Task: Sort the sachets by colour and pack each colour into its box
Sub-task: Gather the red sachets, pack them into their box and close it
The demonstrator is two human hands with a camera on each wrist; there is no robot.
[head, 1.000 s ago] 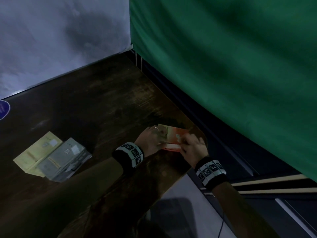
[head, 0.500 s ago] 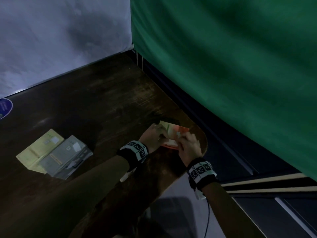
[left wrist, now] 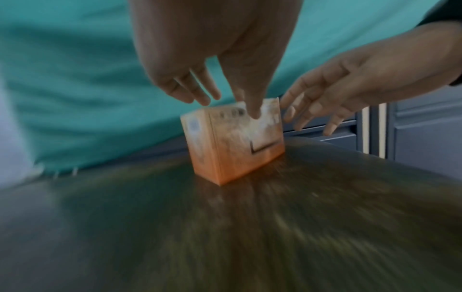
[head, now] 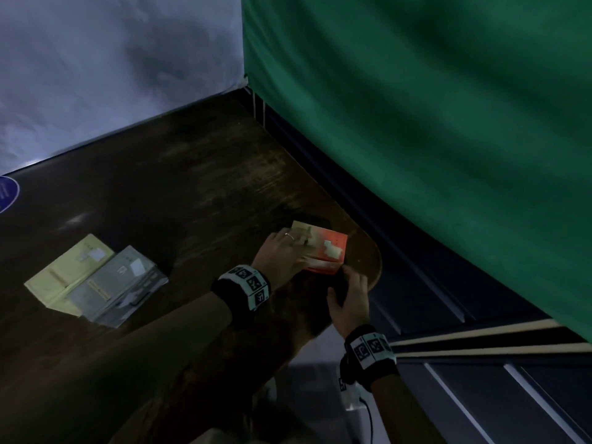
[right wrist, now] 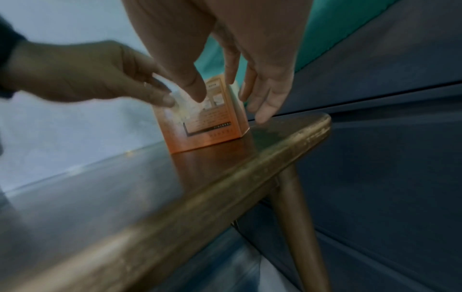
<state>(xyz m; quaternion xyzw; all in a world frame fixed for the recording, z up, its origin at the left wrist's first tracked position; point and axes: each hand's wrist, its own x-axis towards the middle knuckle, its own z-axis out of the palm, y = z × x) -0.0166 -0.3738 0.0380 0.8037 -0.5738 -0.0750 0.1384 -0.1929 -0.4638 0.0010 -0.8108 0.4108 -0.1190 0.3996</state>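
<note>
Each wrist wears a black band with white squares and black patterns. The left hand has a thin ring.

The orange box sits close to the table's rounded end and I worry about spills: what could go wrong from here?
1. The orange box stands near the table edge; a nudge from the right hand beside it could tip it off.
2. The left hand only touches the top with straight fingers, so the box is not firmly held and may topple.
3. The yellow box and grey box lie far left, a long reach.
</note>
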